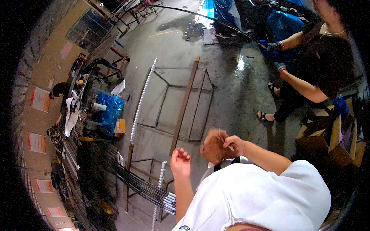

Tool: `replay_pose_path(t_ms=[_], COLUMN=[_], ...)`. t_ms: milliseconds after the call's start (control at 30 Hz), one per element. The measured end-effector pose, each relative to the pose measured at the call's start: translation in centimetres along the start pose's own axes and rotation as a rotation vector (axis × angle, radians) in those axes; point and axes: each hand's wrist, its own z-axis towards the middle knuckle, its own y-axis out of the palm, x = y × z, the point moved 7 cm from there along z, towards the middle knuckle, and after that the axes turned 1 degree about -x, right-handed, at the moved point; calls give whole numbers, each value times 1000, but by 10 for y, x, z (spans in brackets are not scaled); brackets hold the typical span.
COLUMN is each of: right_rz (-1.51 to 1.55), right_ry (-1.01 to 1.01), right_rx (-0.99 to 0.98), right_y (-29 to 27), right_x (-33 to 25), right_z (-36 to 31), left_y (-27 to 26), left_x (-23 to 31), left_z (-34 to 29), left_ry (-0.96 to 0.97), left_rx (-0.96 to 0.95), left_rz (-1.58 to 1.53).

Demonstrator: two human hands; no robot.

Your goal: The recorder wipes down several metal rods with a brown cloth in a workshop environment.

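My right hand [234, 145] is closed on the edge of a brown crumpled thing [213, 148], somewhat blurred and perhaps a work glove, held in front of my white shirt. To its left, my left hand [180, 162] is raised with its fingers loosely curled and a little apart; I see nothing in it. Beyond both hands is a metal frame stand [157, 101] on the floor. A brown bar [185, 106] and a white-wrapped rod [143, 99] lie across it. By my left forearm is a bundle of long dark rods [142, 187] with pale ends.
At the right, a co-worker in dark clothes [322, 57] grips a long dark rod [185, 10] with gloved hands. Open cardboard boxes [323, 140] stand nearby. A cluttered bench [73, 111] runs along the left, with blue plastic wrapping [111, 106] beside it and another person [61, 89] behind.
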Motion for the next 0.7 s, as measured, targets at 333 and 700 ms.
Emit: replay_pose_path(t_ms=[333,700], right_rz=[-167,-106], right_ry=[133,57], right_rx=[168,178], right_y=[-52,-94], right_x=[7,-15], right_z=[10,-27], left_y=[-3,44], left_x=[-44,-108], left_z=[21,62], left_ry=[-55,-35], left_rx=[-18,5], left_rz=[77,301])
